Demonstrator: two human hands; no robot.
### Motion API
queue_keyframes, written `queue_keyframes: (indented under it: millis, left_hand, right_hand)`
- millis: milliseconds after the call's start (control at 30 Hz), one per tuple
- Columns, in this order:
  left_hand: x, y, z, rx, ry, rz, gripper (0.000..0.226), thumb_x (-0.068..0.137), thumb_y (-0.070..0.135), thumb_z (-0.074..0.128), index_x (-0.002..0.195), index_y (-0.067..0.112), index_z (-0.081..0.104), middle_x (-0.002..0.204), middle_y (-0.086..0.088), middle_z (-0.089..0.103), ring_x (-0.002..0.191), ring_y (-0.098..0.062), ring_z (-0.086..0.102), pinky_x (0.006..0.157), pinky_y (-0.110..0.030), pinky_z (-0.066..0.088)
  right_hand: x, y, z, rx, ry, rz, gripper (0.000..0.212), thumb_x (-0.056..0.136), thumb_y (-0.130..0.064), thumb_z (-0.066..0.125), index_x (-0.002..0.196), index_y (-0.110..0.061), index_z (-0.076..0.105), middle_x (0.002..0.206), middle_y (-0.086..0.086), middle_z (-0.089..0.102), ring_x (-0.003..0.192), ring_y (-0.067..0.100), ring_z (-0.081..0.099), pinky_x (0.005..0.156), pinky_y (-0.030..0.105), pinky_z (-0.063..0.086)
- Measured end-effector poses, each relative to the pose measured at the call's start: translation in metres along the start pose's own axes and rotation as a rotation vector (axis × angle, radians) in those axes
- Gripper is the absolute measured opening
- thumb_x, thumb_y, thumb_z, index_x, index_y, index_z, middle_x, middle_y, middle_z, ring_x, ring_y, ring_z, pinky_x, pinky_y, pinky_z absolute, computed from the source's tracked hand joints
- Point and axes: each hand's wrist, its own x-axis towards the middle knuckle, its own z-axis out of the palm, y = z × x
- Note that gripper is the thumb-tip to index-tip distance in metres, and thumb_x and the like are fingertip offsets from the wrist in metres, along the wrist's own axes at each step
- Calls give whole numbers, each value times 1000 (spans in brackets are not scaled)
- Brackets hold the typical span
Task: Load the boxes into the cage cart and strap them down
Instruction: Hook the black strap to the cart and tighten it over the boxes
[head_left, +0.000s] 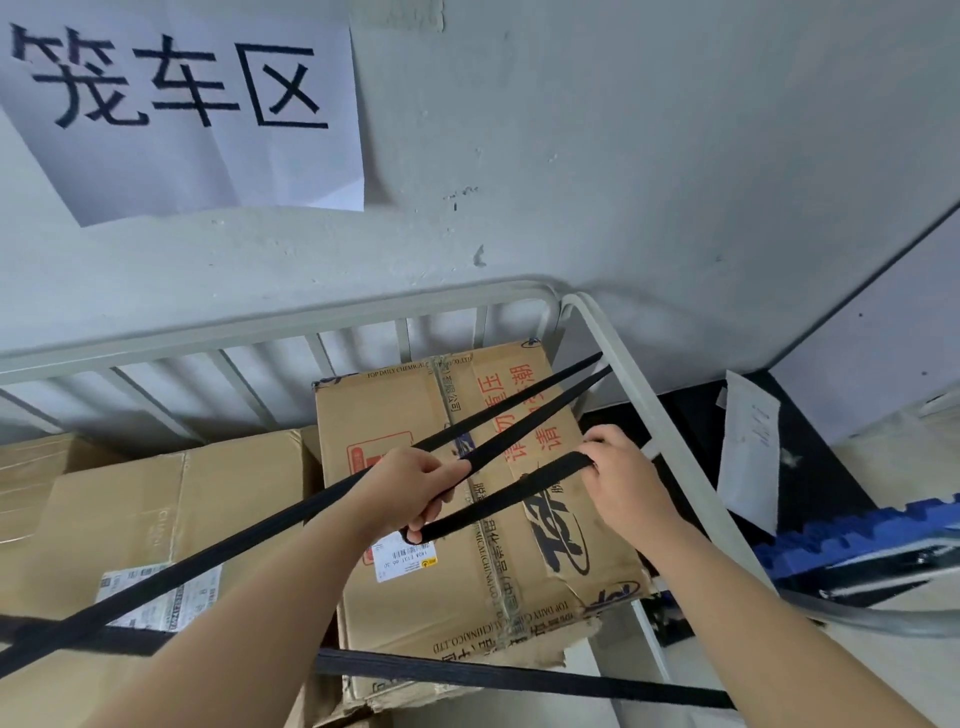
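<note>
Inside the grey cage cart (618, 358) stands a printed cardboard box (405, 410) with red and blue lettering, its near corner torn. A plain brown box (156, 499) lies lower to its left. A black strap (524, 410) runs doubled from the cart's right rail across the printed box. My left hand (415, 483) grips that strap above the box. My right hand (623, 478) pinches the strap's loose end (540, 478), which loops back to my left hand. A second black strap (519, 675) stretches across the cart's near side.
A white paper sign (182, 109) with black characters hangs on the grey wall behind the cart. To the right of the cart are a white paper sheet (748, 447) on a dark surface and a blue toothed object (852, 535).
</note>
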Motion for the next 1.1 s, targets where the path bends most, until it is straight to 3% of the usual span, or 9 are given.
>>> queue_keyframes:
  millis: [133, 333, 467, 533, 700, 800, 900, 1000, 1100]
  left_hand:
    - [-45, -6, -18, -55, 25, 52, 41, 91, 43, 59, 65, 11, 62, 46, -1, 51, 37, -12, 43, 44, -26, 45]
    - [-124, -41, -46, -66, 83, 64, 37, 91, 38, 61, 71, 6, 65, 47, -2, 50, 37, -13, 40, 43, -26, 43]
    - [-180, -75, -65, -65, 124, 75, 35, 92, 36, 61, 75, 5, 66, 48, -1, 50, 40, -15, 41, 46, -25, 44]
    - [-207, -94, -74, -17, 163, 68, 35, 91, 38, 60, 78, 7, 68, 49, 0, 51, 42, -14, 43, 46, -23, 43]
    - [-272, -150, -108, 129, 299, 62, 33, 90, 45, 59, 74, 19, 71, 47, 8, 54, 45, -7, 45, 47, -20, 40]
    - [-310, -184, -127, 183, 368, 37, 32, 90, 45, 59, 73, 21, 70, 50, 7, 57, 47, -8, 48, 50, -22, 42]
    - [-342, -211, -140, 211, 398, 7, 31, 90, 45, 58, 74, 21, 69, 51, 6, 58, 47, -9, 48, 52, -24, 44]
    - [-365, -228, -150, 238, 410, -5, 31, 89, 45, 60, 74, 19, 69, 55, 4, 60, 52, -11, 51, 57, -27, 48]
    - [-376, -236, -161, 292, 423, -13, 35, 87, 50, 60, 68, 22, 67, 56, 5, 63, 52, -9, 55, 59, -26, 50]
  right_hand:
    - [-31, -51, -26, -26, -50, -88, 20, 92, -21, 58, 107, -15, 69, 106, -3, 62, 91, 11, 58, 83, 29, 52]
    - [-96, -147, -15, -48, -247, -138, 15, 91, -34, 60, 86, -22, 67, 74, -12, 58, 62, 2, 54, 53, 15, 38]
    - [-138, -208, 20, 68, -290, -126, 19, 91, -28, 59, 106, -22, 69, 95, -8, 67, 79, 7, 60, 71, 26, 53]
    - [-158, -236, 36, 103, -275, -106, 24, 91, -25, 58, 114, -24, 65, 106, -6, 66, 90, 7, 58, 81, 23, 50]
    - [-188, -287, 46, 112, -194, -84, 32, 95, -24, 55, 126, -23, 59, 120, -5, 64, 107, 11, 60, 79, 13, 41]
    - [-194, -315, 43, 23, -150, -112, 37, 96, -26, 52, 133, -22, 53, 131, -2, 59, 116, 16, 56, 90, 26, 45]
    - [-196, -344, 45, -5, -135, -178, 43, 96, -26, 53, 138, -18, 48, 142, 0, 49, 128, 19, 46, 104, 33, 38]
    - [-194, -370, 55, -27, -175, -279, 43, 95, -25, 55, 137, -16, 49, 141, 1, 48, 130, 20, 43, 106, 33, 35]
    - [-190, -391, 68, -68, -255, -354, 33, 93, -26, 56, 125, -18, 57, 125, 1, 57, 116, 22, 52, 95, 35, 43]
